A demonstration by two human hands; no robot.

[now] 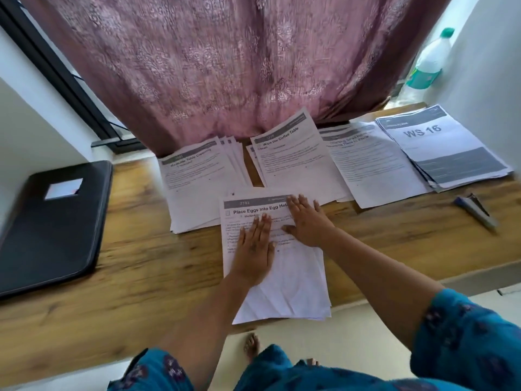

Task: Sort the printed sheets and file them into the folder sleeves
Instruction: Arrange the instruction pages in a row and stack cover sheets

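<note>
Head view: both hands lie flat with fingers spread on the nearest stack, headed "Place Eggs into Egg Holder" (270, 249), at the front edge of the wooden tabletop (112, 306). The left hand (255, 249) presses its middle; the right hand (306, 221) presses its upper right part. Neither pinches a sheet. Behind lie four more piles: "Table Cleaning" (197, 176), "Wipe the Coffee Table Clean" (293, 159), a third with a blurred title (372, 165), and "WS 16" (439, 145). The black folder (53, 221) lies closed, well apart on the left.

Sorting looks like the step in hand; filing has not begun. The next move probably calls for squaring this stack, then fetching and opening the folder.
</note>
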